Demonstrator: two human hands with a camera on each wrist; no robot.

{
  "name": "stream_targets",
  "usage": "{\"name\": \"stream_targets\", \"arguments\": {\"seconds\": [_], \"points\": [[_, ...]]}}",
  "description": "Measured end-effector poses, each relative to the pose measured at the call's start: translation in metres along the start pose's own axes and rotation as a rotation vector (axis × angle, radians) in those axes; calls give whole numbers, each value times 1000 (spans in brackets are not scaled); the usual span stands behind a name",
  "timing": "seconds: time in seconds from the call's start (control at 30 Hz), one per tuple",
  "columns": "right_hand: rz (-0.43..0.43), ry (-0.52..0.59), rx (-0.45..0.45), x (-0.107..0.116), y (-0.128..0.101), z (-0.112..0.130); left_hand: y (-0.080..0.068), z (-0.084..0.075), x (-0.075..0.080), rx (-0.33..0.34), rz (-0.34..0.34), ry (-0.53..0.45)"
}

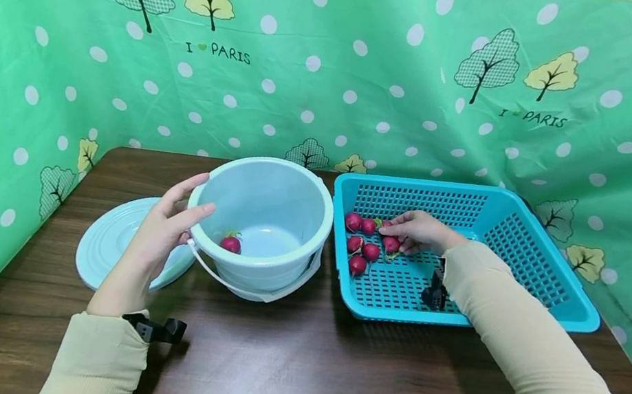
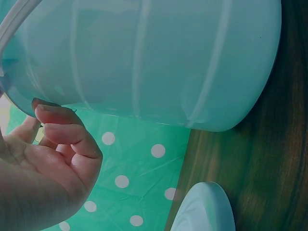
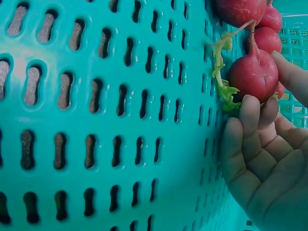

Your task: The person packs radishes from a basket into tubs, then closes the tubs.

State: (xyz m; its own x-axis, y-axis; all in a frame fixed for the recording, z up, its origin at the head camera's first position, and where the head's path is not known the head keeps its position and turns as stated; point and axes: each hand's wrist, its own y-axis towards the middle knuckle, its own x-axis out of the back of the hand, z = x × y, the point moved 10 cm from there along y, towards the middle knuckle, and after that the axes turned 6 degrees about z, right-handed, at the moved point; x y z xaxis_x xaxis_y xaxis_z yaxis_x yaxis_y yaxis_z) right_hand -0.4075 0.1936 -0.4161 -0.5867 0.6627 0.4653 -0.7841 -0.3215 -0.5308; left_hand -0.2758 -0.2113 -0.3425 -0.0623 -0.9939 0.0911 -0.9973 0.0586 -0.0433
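A light blue bucket (image 1: 276, 282) stands on the table with one red radish (image 1: 231, 243) at its bottom. My left hand (image 1: 163, 224) holds the bucket's rim at the left side, thumb over the edge; in the left wrist view its other fingers curl beside the bucket wall. Inside the blue perforated basket (image 1: 528, 278), my right hand (image 1: 420, 231) has thumb and fingers round a radish (image 3: 253, 76) with a bit of green leaf beside it. More radishes (image 1: 371, 251) lie close together at the basket's left end, partly covered by the right hand.
The light blue lid (image 1: 101, 241) lies on the dark wooden table (image 1: 286, 373), left of the bucket and partly behind the left forearm. The bucket's white handle (image 1: 215, 276) hangs down at the front. A green dotted cloth (image 1: 287, 67) rises along the table's back and sides.
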Motion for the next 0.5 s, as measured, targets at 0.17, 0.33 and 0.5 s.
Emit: {"name": "stream_targets", "arguments": {"seconds": [0.17, 0.33, 0.5], "points": [[6, -11, 4, -1, -1, 0, 0, 1, 0, 4, 3, 4], [8, -18, 14, -1, -2, 2, 0, 1, 1, -6, 3, 8], [-6, -59, 17, 0, -3, 4, 1, 2, 1, -8, 6, 6]]}}
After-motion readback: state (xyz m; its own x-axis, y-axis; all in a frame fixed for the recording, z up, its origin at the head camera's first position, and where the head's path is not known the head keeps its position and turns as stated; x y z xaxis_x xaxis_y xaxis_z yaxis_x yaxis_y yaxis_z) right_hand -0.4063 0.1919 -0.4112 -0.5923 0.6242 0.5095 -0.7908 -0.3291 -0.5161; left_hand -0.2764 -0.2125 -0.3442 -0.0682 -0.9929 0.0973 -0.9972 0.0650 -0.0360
